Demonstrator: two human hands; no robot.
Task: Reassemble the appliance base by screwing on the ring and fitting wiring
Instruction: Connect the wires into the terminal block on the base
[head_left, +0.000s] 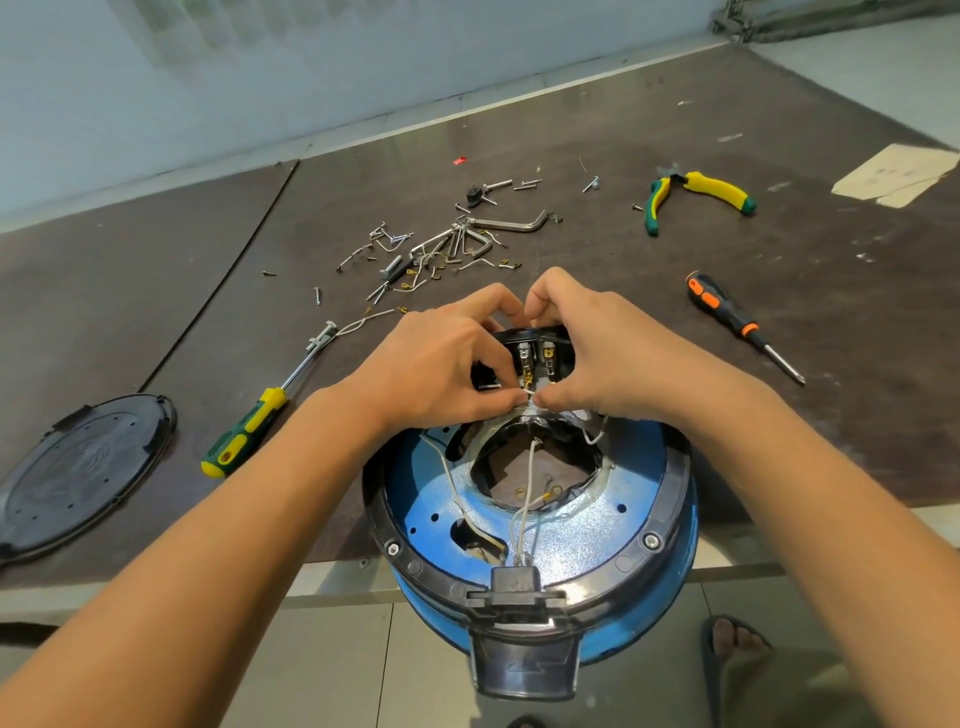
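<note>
The blue appliance base lies upside down at the table's near edge, with a black ring screwed round its rim. White wires run from a black socket block across the open middle. At the far side sits a black terminal block with brass tabs. My left hand and my right hand meet over it. Both thumbs and forefingers pinch a thin white wire end by the tabs. My fingers hide much of the block.
A black bottom cover lies at the left. A green-yellow screwdriver lies left of the base, an orange-black screwdriver to the right. Loose screws, hex keys and short wires are heaped behind my hands. Yellow-green pliers lie far right.
</note>
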